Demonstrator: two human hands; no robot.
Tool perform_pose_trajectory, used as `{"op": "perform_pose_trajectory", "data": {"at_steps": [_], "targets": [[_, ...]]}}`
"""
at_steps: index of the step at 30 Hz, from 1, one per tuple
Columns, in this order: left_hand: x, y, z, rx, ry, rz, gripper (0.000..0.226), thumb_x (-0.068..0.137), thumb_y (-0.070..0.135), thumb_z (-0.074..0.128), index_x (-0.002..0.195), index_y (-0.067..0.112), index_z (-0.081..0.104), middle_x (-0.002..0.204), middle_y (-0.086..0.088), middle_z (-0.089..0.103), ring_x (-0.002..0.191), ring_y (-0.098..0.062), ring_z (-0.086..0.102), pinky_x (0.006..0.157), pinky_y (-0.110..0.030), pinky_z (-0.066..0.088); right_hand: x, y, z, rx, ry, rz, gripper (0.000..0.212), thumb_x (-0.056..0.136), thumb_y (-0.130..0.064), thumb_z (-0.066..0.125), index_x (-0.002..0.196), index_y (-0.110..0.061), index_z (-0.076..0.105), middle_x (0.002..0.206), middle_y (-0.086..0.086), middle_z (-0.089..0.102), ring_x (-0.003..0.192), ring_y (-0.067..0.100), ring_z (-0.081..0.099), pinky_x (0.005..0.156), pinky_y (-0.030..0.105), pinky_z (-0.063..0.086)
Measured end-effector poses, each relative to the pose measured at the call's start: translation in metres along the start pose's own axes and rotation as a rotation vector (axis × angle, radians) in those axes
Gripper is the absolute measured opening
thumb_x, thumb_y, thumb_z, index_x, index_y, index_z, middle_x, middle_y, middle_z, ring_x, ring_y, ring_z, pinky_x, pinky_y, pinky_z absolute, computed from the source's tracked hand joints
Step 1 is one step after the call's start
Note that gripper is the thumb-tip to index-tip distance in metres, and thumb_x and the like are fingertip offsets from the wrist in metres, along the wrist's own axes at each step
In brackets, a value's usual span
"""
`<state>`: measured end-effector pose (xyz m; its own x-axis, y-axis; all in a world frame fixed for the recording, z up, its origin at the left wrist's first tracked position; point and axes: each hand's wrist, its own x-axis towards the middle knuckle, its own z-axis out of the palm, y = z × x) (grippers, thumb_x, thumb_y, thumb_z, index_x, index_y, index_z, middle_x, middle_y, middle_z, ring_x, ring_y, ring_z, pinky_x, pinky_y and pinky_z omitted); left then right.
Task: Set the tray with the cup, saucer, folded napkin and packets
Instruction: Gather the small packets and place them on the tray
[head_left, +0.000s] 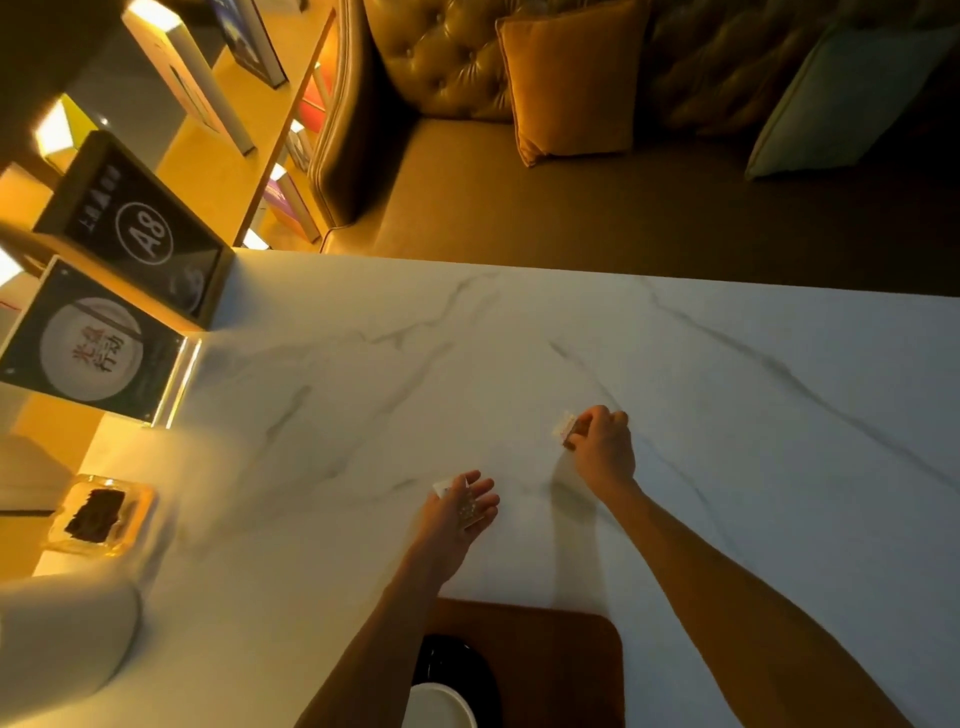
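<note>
Pinching a small pale packet (565, 427) between curled fingers, the right hand (602, 447) is reaching out over the middle of the white marble table (363, 374), with the packet's free end sticking out to the left of the knuckles. Nearer the person, the left hand (460, 506) is lying palm up with its fingers loosely spread, cradling a second small packet (443, 487) whose white corner is peeking out past the thumb side; something speckled is sitting in the palm, too blurred to identify. Both forearms are stretching up from the bottom edge. Between them, at the near edge of the table, the brown wooden tray (561, 665) is carrying a dark saucer (467, 670) with a white cup (439, 704) resting on it, partly hidden by the left arm. Off to the left, a glass ashtray (98, 514) is sitting beside two upright table signs (130, 228).
</note>
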<state>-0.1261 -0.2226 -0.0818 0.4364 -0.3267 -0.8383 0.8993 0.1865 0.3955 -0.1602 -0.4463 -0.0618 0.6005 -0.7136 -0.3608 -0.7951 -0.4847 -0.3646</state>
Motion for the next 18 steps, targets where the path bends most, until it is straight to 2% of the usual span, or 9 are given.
{"op": "perform_pose_trajectory", "data": {"at_steps": [4, 7, 9, 11, 13, 15, 18], "targets": [[0.004, 0.000, -0.001, -0.122, -0.007, -0.062, 0.040, 0.101, 0.040, 0.041, 0.111, 0.004, 0.056, 0.096, -0.015, 0.067, 0.078, -0.026, 0.063, 0.077, -0.038, 0.052, 0.000, 0.008, 0.003, 0.144, -0.088, 0.051, 0.035, 0.084, -0.026, 0.070, 0.108, -0.008, 0.053, 0.115, 0.018, 0.051, 0.097, 0.035, 0.060, 0.082, 0.042, 0.051], [0.003, -0.003, 0.002, -0.125, -0.011, -0.062, 0.043, 0.100, 0.043, 0.040, 0.110, 0.004, 0.056, 0.098, -0.016, 0.067, 0.079, -0.027, 0.063, 0.079, -0.038, 0.052, -0.017, 0.014, 0.016, 0.290, -0.121, 0.047, 0.031, 0.080, -0.026, 0.075, 0.101, -0.011, 0.057, 0.105, 0.012, 0.056, 0.092, 0.030, 0.060, 0.078, 0.038, 0.052], [0.000, -0.004, 0.006, -0.107, -0.021, -0.067, 0.041, 0.100, 0.042, 0.041, 0.110, 0.005, 0.055, 0.096, -0.015, 0.065, 0.078, -0.026, 0.062, 0.079, -0.038, 0.052, -0.035, 0.013, 0.025, 0.418, -0.139, 0.066, 0.027, 0.080, -0.027, 0.075, 0.096, -0.014, 0.057, 0.093, 0.004, 0.061, 0.088, 0.025, 0.061, 0.070, 0.028, 0.049], [-0.003, -0.007, 0.009, -0.078, -0.036, -0.059, 0.042, 0.099, 0.043, 0.042, 0.112, 0.004, 0.053, 0.096, -0.015, 0.064, 0.080, -0.026, 0.062, 0.080, -0.038, 0.052, -0.054, 0.007, 0.031, 0.590, -0.214, 0.107, 0.027, 0.081, -0.029, 0.075, 0.096, -0.016, 0.056, 0.090, 0.001, 0.062, 0.084, 0.018, 0.062, 0.064, 0.019, 0.046], [-0.006, -0.011, 0.011, -0.043, -0.065, -0.023, 0.051, 0.098, 0.045, 0.046, 0.121, 0.000, 0.053, 0.107, -0.020, 0.064, 0.093, -0.029, 0.064, 0.090, -0.042, 0.051, -0.073, 0.000, 0.036, 0.701, -0.326, 0.096, 0.025, 0.082, -0.028, 0.073, 0.096, -0.016, 0.056, 0.090, 0.005, 0.063, 0.071, 0.011, 0.060, 0.054, 0.016, 0.048], [-0.011, -0.017, 0.011, -0.009, -0.154, 0.012, 0.067, 0.095, 0.052, 0.045, 0.127, -0.006, 0.053, 0.119, -0.024, 0.062, 0.106, -0.032, 0.063, 0.098, -0.043, 0.049, -0.089, -0.006, 0.039, 0.707, -0.405, 0.041, 0.021, 0.084, -0.024, 0.071, 0.096, -0.015, 0.057, 0.087, 0.006, 0.065, 0.059, 0.009, 0.060, 0.047, 0.013, 0.048], [-0.017, -0.024, 0.009, 0.070, -0.259, 0.061, 0.066, 0.094, 0.053, 0.048, 0.122, -0.006, 0.059, 0.115, -0.024, 0.066, 0.105, -0.031, 0.066, 0.088, -0.038, 0.055, -0.103, -0.010, 0.039, 0.644, -0.375, -0.006, 0.020, 0.084, -0.025, 0.071, 0.097, -0.015, 0.060, 0.088, 0.001, 0.066, 0.070, 0.012, 0.064, 0.054, 0.017, 0.051]]}}
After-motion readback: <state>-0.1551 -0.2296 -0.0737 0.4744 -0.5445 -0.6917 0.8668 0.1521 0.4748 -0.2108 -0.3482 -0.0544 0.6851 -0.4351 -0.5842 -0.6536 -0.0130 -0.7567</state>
